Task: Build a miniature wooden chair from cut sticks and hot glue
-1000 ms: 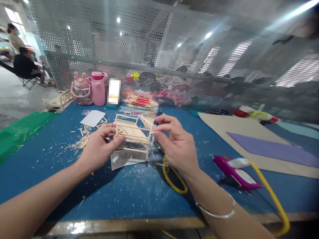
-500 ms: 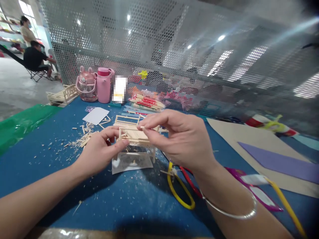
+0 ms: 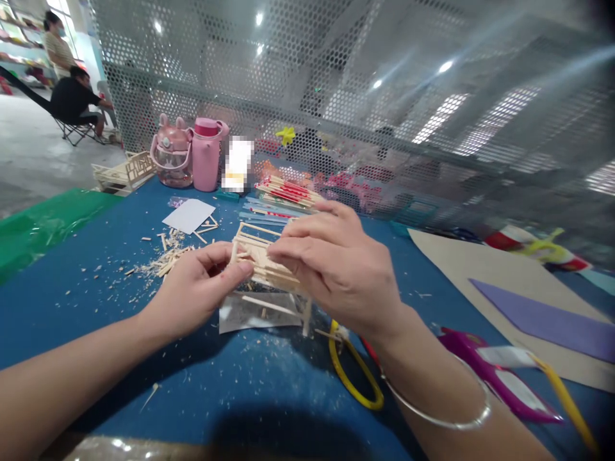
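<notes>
A small model piece built of thin wooden sticks (image 3: 276, 276), with a slatted top, railings and legs, is tilted above the blue tabletop. My left hand (image 3: 199, 282) pinches its left corner post between thumb and fingers. Over its right side is my right hand (image 3: 341, 262), fingers bent and pressed together at the slatted top. Whatever lies between those fingertips is hidden. Beneath the model lies a clear plastic sheet (image 3: 230, 317). Yellow-and-red-handled scissors (image 3: 358, 378) rest below my right wrist, partly covered by it.
Stick offcuts (image 3: 170, 259) and a white card (image 3: 189, 216) lie left. Behind stand a pink bottle (image 3: 206, 160), a clear-bodied cup (image 3: 173, 157) and bundled red-tipped sticks (image 3: 288, 191) before a perforated metal screen (image 3: 336, 77). At right are purple foam (image 3: 548, 317) and a magenta-framed tool (image 3: 504, 378).
The model has tilted, its right side dropping a little. My right fingers have bunched closer over the slatted top, and the small stick tip seen between them is now out of sight.
</notes>
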`<action>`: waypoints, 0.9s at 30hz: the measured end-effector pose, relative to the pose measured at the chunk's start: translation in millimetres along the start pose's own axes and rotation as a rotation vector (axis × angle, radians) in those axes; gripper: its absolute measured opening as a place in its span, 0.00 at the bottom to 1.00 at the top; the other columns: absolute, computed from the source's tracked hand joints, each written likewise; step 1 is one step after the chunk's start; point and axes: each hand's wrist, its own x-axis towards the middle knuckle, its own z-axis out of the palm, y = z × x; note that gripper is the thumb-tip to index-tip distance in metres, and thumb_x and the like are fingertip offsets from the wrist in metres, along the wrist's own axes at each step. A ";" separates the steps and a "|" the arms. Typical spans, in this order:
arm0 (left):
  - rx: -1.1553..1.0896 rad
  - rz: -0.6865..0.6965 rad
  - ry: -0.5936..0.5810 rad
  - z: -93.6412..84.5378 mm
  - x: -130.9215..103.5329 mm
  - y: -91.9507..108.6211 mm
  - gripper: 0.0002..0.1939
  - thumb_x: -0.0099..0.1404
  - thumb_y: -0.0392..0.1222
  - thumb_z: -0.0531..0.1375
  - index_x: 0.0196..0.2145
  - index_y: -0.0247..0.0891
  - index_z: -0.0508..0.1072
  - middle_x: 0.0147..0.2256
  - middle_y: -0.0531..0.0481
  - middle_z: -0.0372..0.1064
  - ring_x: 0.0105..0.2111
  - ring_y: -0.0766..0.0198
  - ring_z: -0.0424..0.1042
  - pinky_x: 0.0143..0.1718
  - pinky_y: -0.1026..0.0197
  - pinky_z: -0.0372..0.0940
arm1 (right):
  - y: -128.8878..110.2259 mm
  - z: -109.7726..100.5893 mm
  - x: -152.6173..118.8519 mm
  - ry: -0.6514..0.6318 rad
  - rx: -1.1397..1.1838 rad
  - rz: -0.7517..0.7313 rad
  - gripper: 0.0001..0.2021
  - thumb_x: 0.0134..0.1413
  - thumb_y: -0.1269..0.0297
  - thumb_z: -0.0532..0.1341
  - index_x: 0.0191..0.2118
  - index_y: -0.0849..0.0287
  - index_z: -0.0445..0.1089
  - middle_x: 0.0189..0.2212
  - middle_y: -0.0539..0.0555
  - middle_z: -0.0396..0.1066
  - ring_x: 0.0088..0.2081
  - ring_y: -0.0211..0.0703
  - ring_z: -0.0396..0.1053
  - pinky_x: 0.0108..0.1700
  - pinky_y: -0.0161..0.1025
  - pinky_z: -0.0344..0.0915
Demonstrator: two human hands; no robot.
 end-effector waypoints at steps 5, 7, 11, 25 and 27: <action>0.008 0.078 0.031 0.4 -0.6 0.3 0.13 0.61 0.47 0.59 0.42 0.40 0.76 0.44 0.46 0.73 0.46 0.56 0.70 0.46 0.55 0.64 | -1.7 5.2 3.6 -0.015 -0.008 0.029 0.07 0.57 0.63 0.58 0.31 0.56 0.72 0.28 0.50 0.72 0.33 0.39 0.66 0.41 0.42 0.57; 0.000 0.101 0.039 0.4 0.2 -0.5 0.13 0.61 0.45 0.59 0.43 0.41 0.76 0.49 0.47 0.70 0.51 0.55 0.66 0.50 0.54 0.63 | -1.7 7.2 3.8 -0.005 0.000 0.028 0.08 0.58 0.64 0.57 0.31 0.56 0.72 0.29 0.50 0.72 0.34 0.39 0.67 0.42 0.42 0.56; -0.060 0.077 0.011 1.2 0.8 -2.0 0.14 0.62 0.44 0.59 0.45 0.41 0.75 0.49 0.46 0.71 0.53 0.54 0.65 0.51 0.52 0.62 | -2.5 8.3 4.1 0.010 -0.001 0.010 0.10 0.60 0.64 0.55 0.34 0.56 0.73 0.30 0.50 0.74 0.34 0.40 0.68 0.41 0.42 0.56; -0.296 0.017 0.040 6.8 0.5 -0.2 0.13 0.60 0.43 0.60 0.42 0.38 0.76 0.44 0.46 0.74 0.41 0.60 0.72 0.42 0.60 0.65 | -9.4 10.1 5.5 -0.024 -0.001 -0.006 0.12 0.61 0.66 0.53 0.34 0.58 0.74 0.30 0.52 0.75 0.34 0.40 0.69 0.38 0.40 0.60; -0.306 0.003 0.055 8.0 0.6 0.6 0.13 0.60 0.43 0.60 0.42 0.37 0.75 0.45 0.46 0.73 0.41 0.60 0.72 0.41 0.60 0.65 | -10.4 10.5 5.6 -0.020 0.021 0.011 0.13 0.61 0.66 0.53 0.33 0.58 0.74 0.30 0.52 0.75 0.34 0.40 0.69 0.36 0.38 0.61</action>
